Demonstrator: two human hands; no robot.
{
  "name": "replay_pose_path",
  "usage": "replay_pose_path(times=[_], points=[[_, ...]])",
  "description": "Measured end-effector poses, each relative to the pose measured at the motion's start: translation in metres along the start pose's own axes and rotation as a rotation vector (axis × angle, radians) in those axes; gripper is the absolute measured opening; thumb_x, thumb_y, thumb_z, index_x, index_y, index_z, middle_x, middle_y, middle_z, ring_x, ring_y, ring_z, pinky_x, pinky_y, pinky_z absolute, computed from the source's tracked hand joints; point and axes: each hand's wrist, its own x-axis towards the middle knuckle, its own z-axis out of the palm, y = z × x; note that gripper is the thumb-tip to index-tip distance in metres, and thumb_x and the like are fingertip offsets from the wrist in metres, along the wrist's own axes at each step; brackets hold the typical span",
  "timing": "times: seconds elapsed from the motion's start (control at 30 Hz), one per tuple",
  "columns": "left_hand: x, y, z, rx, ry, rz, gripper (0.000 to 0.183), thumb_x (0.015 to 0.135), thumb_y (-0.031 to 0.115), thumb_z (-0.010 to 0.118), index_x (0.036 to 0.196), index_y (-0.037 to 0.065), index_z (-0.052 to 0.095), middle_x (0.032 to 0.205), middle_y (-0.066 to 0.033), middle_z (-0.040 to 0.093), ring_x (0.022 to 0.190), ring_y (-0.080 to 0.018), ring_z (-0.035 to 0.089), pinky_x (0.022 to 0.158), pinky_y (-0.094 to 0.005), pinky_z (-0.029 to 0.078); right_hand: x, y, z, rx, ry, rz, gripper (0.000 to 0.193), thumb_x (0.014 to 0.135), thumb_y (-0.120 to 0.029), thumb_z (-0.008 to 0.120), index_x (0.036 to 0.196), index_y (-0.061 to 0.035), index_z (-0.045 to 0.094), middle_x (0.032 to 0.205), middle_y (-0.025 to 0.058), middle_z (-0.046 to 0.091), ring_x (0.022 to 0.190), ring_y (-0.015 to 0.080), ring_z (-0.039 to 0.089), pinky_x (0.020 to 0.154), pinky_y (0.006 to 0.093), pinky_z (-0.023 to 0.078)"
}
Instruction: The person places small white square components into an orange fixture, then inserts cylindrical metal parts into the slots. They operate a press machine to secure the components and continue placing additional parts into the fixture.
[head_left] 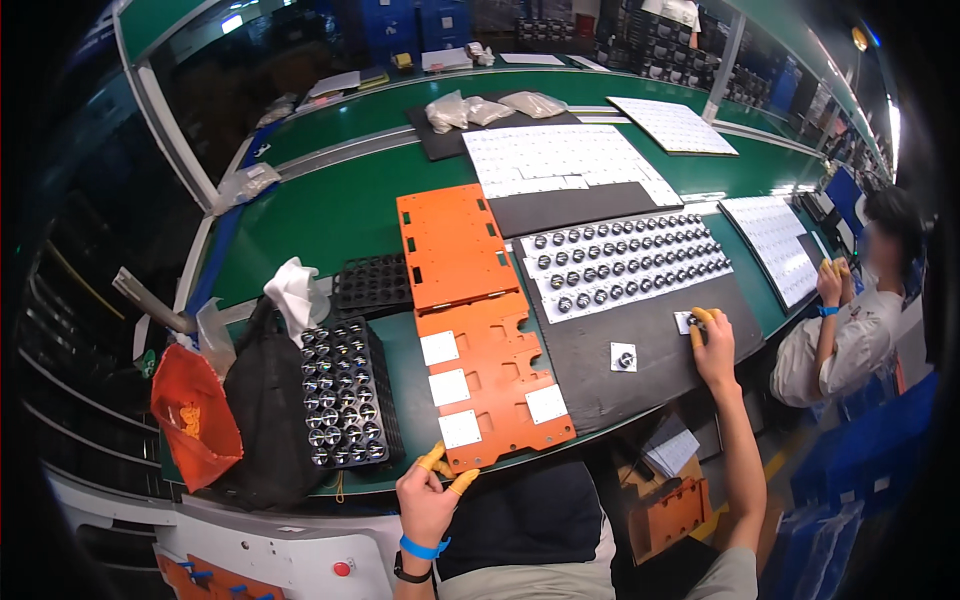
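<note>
My left hand (426,498), with yellow finger covers, is at the near left corner of an orange fixture plate (495,430). Its thumb and forefinger are spread apart around that corner. White square plates (461,428) lie in several of the fixture's recesses. My right hand (714,348) is closed at the fingertips on a small white square plate with a black round part (684,322), over the dark mat (600,380). Another such plate with its round part (623,358) lies to the left on the mat. Rows of similar pieces (620,265) fill the mat's far side.
A black tray of shiny round parts (345,400) stands left of the fixture, beside an open orange-red bag (190,420). White sheets (560,155) and clear bags (490,108) lie farther back. A co-worker (850,320) works at the right.
</note>
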Motion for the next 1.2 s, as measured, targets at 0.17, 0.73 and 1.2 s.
replay_pose_path(times=[0.17,0.73,1.2], points=[[0.0,0.001,0.002,0.001,-0.009,0.019,0.062,0.066,0.014,0.092,0.121,-0.001,0.069,0.066,-0.0041,0.051,0.048,-0.0106,0.037,0.049,-0.0282,0.035,-0.001,0.009,0.004,0.0,0.048,0.086,0.028,0.083,-0.009,0.075,0.107,-0.001,0.066,0.097,0.0139,0.061,0.091,0.0326,0.061,0.081,0.0399,0.049],[-0.003,-0.018,0.007,-0.072,0.011,0.025,0.056,0.071,-0.004,0.086,0.123,-0.005,0.065,0.076,-0.0023,0.058,0.05,-0.0027,0.046,0.043,-0.0193,0.036,0.038,0.09,0.028,0.089,0.083,0.309,0.027,0.082,-0.008,0.074,0.106,0.0002,0.067,0.103,0.0172,0.063,0.1,0.0342,0.062,0.089,0.0416,0.051],[-0.004,0.017,0.004,-0.048,-0.024,-0.147,0.041,0.083,0.001,0.079,0.121,-0.007,0.065,0.084,-0.0049,0.063,0.064,-0.0099,0.053,0.056,-0.0248,0.047,0.047,0.12,0.034,-0.154,0.218,0.471,0.024,0.088,-0.013,0.068,0.108,-0.0016,0.068,0.109,0.0146,0.062,0.109,0.0324,0.057,0.094,0.0425,0.048]])
